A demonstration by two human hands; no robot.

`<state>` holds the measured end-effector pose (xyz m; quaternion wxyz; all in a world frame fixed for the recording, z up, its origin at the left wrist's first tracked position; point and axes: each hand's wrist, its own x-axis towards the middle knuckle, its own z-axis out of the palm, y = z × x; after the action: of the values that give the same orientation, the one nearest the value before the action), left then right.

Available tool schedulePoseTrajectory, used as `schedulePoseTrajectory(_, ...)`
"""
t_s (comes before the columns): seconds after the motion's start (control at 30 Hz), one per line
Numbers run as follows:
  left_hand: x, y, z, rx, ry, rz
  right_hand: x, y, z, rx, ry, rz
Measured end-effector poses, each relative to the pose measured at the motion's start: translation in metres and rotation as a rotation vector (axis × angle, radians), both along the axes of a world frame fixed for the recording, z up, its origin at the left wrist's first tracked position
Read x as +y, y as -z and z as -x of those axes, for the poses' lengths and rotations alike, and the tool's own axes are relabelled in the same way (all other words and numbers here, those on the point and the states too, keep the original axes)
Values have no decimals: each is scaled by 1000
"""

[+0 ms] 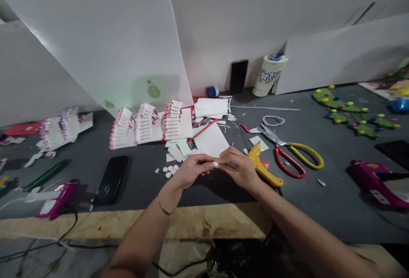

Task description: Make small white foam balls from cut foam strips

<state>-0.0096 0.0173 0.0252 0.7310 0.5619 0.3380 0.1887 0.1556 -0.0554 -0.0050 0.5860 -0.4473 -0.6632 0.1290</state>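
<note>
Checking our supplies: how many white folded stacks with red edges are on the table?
3: a left stack, a middle stack and a right stack, in a row on a white sheet. None seems hidden.

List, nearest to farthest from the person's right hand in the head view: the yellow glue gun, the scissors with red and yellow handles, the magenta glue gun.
From the right hand:
1. Yellow glue gun, just to its right.
2. Scissors, farther right.
3. Magenta glue gun, farthest, by the view's right edge.
</note>
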Motion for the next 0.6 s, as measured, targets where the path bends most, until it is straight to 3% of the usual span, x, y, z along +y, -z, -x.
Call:
schedulePoseTrajectory(0.2, -6, 1, -1, 17, -2, -194, -5, 5, -2, 48, 19, 73)
schedulePoseTrajectory(0.43, -10, 6, -2, 80, -207, -786, -4, 11, 2, 201, 36, 218)
schedulePoseTrajectory(0.6, -15, 14, -5, 72, -195, -1066, -8, 10, 0, 323, -3, 346)
